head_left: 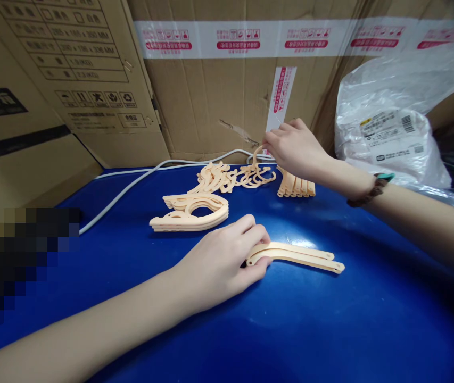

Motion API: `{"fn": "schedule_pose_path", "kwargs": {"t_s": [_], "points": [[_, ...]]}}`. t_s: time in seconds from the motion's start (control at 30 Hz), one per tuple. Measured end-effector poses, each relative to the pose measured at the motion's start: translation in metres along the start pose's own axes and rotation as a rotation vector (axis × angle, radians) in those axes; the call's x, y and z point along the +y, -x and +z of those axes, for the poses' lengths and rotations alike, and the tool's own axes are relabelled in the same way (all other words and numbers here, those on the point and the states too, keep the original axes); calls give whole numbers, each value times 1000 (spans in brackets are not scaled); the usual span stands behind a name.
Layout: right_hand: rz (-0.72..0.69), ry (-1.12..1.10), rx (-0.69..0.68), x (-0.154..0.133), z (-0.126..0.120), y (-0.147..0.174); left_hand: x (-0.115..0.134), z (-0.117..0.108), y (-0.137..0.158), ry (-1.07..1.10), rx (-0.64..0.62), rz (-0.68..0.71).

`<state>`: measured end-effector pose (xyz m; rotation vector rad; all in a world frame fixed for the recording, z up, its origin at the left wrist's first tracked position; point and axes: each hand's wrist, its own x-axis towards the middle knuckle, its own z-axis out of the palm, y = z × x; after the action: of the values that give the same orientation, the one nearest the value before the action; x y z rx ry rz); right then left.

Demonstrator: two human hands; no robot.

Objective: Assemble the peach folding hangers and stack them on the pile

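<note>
My left hand [227, 260] is closed on the curved ends of a pair of cream plastic hanger arms [304, 256], which lie side by side and point right over the blue table. Farther back, my right hand [296, 148] pinches a cream hanger hook [255, 154] by its upper end, just above a heap of similar hooks [256, 180]. Left of these lies a pile of small curved pieces [215, 175]. A row of hanger arms [296, 186] sits below my right wrist. Several folded hangers [214, 215] are stacked beyond my left hand.
Cardboard boxes [211, 96] stand along the back and left of the blue table [290, 330]. A white cable [126, 183] runs across the back left. Clear plastic wrap with a labelled package [398, 138] sits at the back right. A blurred-out patch covers the left edge.
</note>
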<state>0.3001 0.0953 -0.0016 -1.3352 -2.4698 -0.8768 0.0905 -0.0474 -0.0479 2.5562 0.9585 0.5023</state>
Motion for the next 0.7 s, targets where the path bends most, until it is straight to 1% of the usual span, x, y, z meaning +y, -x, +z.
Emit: {"fn": "schedule_pose_path", "kwargs": {"t_s": [0.1, 0.2, 0.3, 0.33, 0.37, 0.47, 0.53, 0.6, 0.7], "points": [[79, -18, 28, 3, -3, -2, -1, 0, 1, -6, -3, 3], [160, -136, 59, 5, -10, 1, -1, 1, 1, -11, -5, 3], [170, -310, 126, 1, -22, 13, -1, 1, 0, -7, -2, 6], [167, -326, 150, -2, -26, 20, -1, 0, 0, -4, -2, 6], [143, -334, 153, -6, -30, 29, -1, 0, 0, -2, -2, 6], [-38, -266, 154, -21, -39, 62, 0, 1, -1, -2, 3, 5], [-151, -197, 120, -30, -41, 85, 0, 1, -1, -3, 6, 7], [-258, -148, 130, -35, -40, 104, 0, 2, 0, -2, 3, 8], [-323, -133, 138, -38, -39, 119, 0, 2, -1, -7, 4, 8]]}}
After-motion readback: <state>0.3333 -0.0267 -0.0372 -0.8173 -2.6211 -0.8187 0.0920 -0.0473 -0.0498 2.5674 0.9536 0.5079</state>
